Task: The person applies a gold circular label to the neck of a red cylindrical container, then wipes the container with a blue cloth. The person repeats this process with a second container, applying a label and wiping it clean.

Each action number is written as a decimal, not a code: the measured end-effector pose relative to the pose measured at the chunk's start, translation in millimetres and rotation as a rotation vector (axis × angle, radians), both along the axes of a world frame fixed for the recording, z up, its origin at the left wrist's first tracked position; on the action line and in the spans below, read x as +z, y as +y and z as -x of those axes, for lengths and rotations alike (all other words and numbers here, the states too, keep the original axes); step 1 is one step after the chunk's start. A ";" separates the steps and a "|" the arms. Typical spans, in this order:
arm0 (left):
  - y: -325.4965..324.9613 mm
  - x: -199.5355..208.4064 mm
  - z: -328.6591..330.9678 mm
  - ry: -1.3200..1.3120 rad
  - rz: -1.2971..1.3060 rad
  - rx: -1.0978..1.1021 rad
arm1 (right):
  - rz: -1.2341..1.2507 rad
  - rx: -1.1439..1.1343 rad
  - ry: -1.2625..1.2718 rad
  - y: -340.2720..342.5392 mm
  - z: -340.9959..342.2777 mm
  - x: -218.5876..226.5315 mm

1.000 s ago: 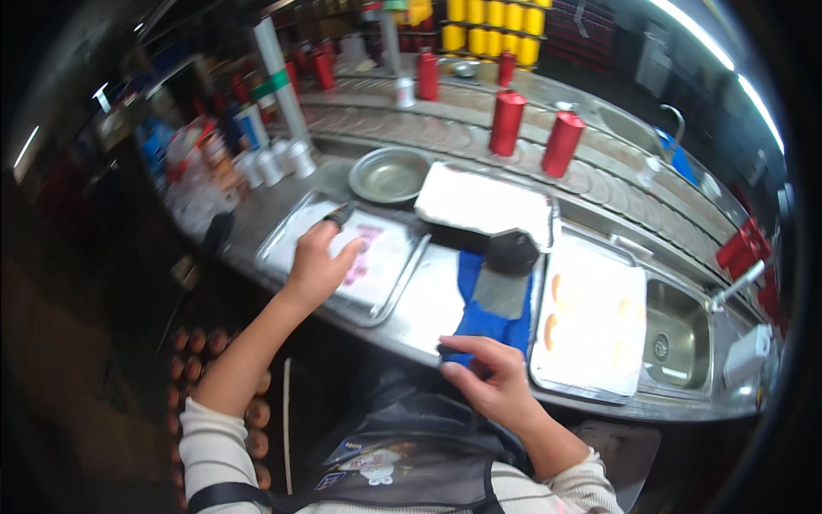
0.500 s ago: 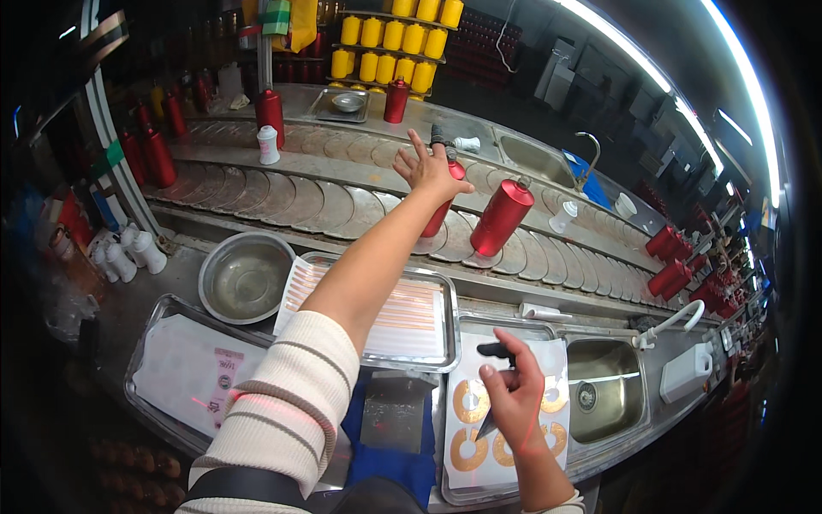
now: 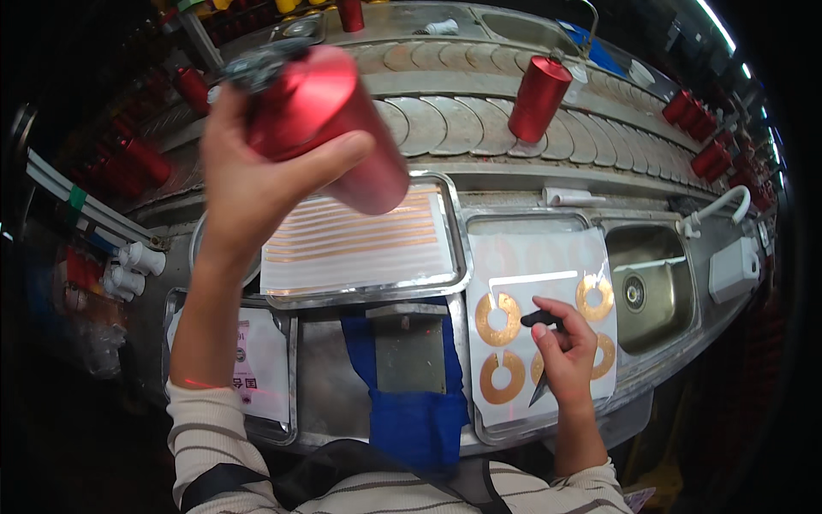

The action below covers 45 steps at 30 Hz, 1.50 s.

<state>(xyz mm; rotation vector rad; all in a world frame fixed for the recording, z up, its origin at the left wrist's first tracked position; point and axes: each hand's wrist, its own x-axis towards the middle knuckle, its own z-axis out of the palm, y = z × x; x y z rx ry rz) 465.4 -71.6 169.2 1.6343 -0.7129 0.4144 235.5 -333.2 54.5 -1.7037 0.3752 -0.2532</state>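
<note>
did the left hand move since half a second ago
Yes. The left hand came back from the conveyor, now holding a red cylinder over the striped tray.

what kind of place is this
Probably a factory assembly line: red cylinders ride a scaled conveyor belt, metal trays hold copper strips and copper rings, and the left hand holds a red cylinder.

Left hand (image 3: 248,184) raised high on a nearly straight forearm, striped sleeve at the elbow, fingers (image 3: 330,158) and thumb wrapped in a full grip. Right hand (image 3: 565,347) low and near, right of centre, fingers curled in a closed pinch, wrist bent slightly inward.
</note>
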 end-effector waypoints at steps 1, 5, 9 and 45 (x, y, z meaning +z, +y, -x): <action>25.4 9.3 31.3 0.019 -0.009 -0.047 | 0.001 -0.031 0.017 -12.5 3.0 0.2; 93.6 1.6 142.0 0.207 -0.096 0.153 | 0.265 -0.104 0.081 -78.3 15.5 -10.1; 96.5 -16.4 219.8 0.509 -0.167 0.338 | 0.498 0.062 0.326 -94.4 23.6 -2.9; 106.6 -48.5 267.1 0.395 -0.265 0.139 | 0.692 0.333 -0.025 -169.3 -169.8 -54.2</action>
